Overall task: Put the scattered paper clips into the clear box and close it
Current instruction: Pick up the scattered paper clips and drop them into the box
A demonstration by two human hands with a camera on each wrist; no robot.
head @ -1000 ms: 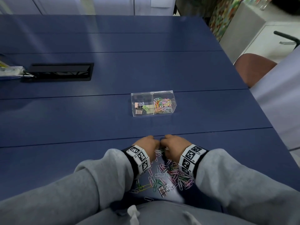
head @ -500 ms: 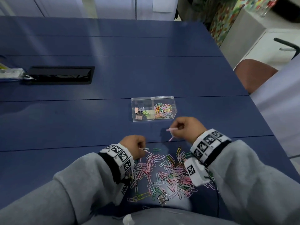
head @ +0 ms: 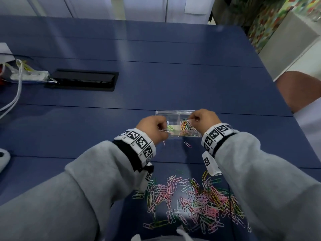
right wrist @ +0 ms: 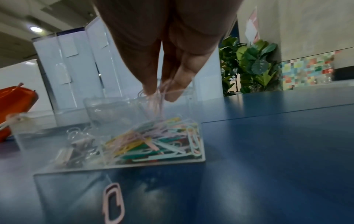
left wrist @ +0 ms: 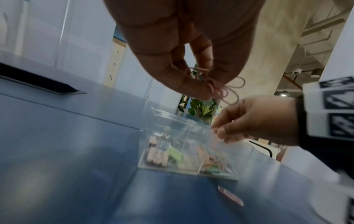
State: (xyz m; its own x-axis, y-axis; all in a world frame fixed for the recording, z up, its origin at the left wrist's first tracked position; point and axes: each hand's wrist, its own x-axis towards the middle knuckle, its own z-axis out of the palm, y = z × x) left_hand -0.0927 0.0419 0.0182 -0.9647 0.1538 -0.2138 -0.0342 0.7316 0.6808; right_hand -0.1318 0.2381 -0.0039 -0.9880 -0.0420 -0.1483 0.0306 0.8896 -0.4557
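Note:
The clear box (head: 171,122) stands on the blue table with its lid open at the back. Its right compartment holds coloured paper clips (right wrist: 159,139); the left one holds binder clips (left wrist: 157,153). My right hand (head: 190,120) pinches a few pale clips (right wrist: 161,94) just above the right compartment. My left hand (head: 164,130) pinches several pink clips (left wrist: 210,92) over the box's near left side. A single pink clip (head: 187,144) lies on the table in front of the box (right wrist: 114,203). The scattered pile of clips (head: 191,202) lies near the table's front edge, between my sleeves.
A black cable hatch (head: 83,81) is set into the table at the far left, with a power strip and white cables (head: 29,75) beside it. A brown chair (head: 298,89) stands off the right edge. A white object (head: 3,159) sits at the left edge.
Both hands left the pile near the front edge and moved forward to the box, each carrying clips. A pink clip now lies in front of the box.

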